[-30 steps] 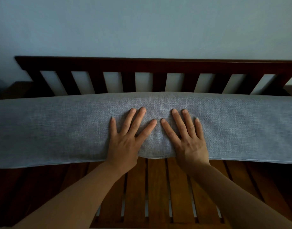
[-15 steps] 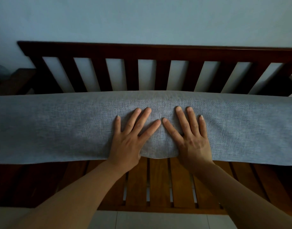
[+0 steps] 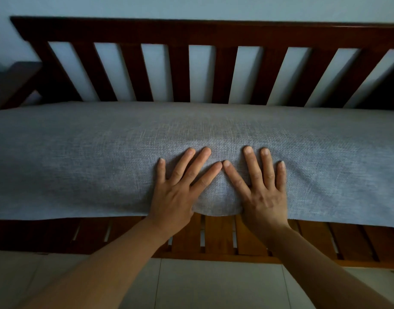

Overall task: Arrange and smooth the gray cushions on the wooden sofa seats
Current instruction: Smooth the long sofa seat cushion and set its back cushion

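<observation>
Since a second ago, both flat hands have kept their place at the cushion's near edge while the view has drawn back: more of the slatted backrest now shows above, and pale floor tiles have come in below the seat's front rail. A long gray woven-fabric cushion lies across the far part of a dark reddish-brown wooden sofa with a slatted seat, running off both the left and right sides of the view, its far edge near the upright backrest slats. The left hand presses palm-down on the cushion, fingers straight and spread. The right hand presses just beside it in the same way, fingers straight and fanned. The two index fingertips almost meet. Between the palms the cushion's near edge bulges toward the viewer in a small rounded fold. Bare seat slats show in front of the cushion. A light blue-gray wall stands behind the sofa.
</observation>
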### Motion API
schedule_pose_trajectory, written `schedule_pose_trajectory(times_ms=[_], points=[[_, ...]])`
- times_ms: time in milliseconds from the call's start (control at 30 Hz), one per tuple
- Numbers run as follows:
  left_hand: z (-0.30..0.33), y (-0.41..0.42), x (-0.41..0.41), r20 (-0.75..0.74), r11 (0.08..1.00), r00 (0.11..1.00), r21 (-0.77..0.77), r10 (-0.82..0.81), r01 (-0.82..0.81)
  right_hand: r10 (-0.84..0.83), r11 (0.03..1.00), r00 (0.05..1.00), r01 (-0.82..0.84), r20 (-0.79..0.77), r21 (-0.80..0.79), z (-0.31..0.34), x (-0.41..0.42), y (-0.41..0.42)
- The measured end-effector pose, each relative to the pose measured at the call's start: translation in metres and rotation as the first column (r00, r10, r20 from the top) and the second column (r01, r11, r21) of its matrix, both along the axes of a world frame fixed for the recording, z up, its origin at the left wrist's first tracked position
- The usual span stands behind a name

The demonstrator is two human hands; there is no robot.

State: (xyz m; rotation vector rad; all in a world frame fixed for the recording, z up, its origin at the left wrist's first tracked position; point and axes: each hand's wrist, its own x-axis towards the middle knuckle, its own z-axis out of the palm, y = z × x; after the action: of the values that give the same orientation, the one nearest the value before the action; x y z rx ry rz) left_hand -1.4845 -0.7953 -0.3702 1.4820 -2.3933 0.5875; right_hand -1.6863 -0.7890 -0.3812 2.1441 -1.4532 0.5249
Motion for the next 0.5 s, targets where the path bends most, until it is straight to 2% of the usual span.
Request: schedule_pose_trajectory(times_ms=[333,500], points=[[-0.093,0.033,0.003,0.026,0.971,0.999,-0.239,-0.022,0.027,0.013,0.982,1.000,-0.008,0.025,-0.190,-0.093,0.001,0.032],[-0.131,0.045,0.004,0.005,0.953,0.999,-0.299,-0.046,0.046,0.037,0.961,0.998,-0.024,0.043,-0.274,-0.131,0.001,0.041]])
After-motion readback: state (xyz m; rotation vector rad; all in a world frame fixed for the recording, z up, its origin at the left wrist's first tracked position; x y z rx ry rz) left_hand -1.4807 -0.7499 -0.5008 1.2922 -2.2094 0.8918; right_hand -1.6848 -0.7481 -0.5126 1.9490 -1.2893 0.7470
